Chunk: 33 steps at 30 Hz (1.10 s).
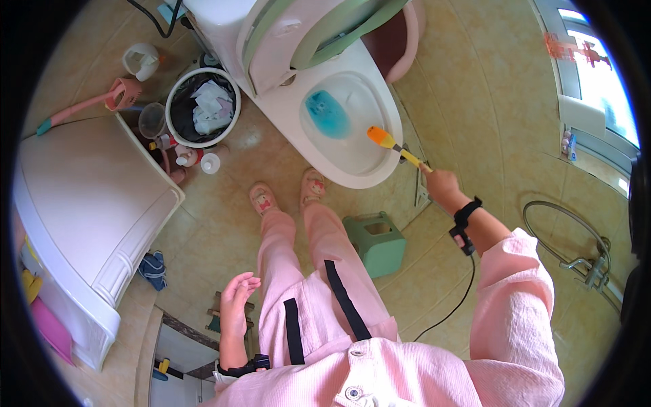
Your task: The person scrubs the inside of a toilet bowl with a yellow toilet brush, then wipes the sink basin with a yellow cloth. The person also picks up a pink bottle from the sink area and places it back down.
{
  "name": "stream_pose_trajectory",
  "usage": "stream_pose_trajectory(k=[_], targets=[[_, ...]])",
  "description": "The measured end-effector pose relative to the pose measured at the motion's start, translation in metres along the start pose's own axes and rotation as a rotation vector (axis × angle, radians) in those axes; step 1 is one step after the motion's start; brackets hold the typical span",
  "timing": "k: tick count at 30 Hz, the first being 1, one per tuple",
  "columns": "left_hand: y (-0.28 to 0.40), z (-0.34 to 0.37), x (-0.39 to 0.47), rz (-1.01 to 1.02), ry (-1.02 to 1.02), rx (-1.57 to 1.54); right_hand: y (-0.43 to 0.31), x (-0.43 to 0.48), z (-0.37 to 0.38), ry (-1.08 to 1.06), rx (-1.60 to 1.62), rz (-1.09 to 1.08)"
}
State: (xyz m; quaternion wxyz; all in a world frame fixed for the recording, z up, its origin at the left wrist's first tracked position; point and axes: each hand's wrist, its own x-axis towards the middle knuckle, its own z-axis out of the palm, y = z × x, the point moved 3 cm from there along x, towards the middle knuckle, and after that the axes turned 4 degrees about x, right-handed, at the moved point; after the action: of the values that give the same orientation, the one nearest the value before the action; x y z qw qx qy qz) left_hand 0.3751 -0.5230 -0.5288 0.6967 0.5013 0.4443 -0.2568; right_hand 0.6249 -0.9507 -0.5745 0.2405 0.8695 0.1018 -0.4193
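My right hand is closed around the yellow handle of a toilet brush with an orange head. The brush head is over the right side of the white toilet bowl. Blue water lies in the bottom of the bowl. The toilet's green-edged seat and lid are raised. My left hand hangs beside my left thigh, fingers loosely curled, holding nothing. Each wrist has a black strap.
Left of the toilet stands a waste bin with crumpled paper, and bottles are beside it. A green stool stands right of my legs. A white cabinet is at the left. A shower hose hangs on the right wall.
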Motion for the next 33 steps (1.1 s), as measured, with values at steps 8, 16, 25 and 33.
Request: stream_pose_trajectory(k=[8,16,25,33], targets=[[-0.010,0.019,-0.003,-0.026,0.040,-0.052,-0.030,-0.006,0.040,-0.175,0.260,-0.084],[-0.027,0.031,-0.007,-0.112,0.108,-0.020,-0.078,0.113,0.061,0.104,0.402,-0.205],[-0.033,0.051,0.005,-0.149,0.107,0.002,-0.127,0.131,0.090,-0.138,0.785,-0.141],[-0.010,0.064,0.002,-0.084,0.081,-0.021,-0.025,0.067,0.099,-0.035,0.186,-0.117]])
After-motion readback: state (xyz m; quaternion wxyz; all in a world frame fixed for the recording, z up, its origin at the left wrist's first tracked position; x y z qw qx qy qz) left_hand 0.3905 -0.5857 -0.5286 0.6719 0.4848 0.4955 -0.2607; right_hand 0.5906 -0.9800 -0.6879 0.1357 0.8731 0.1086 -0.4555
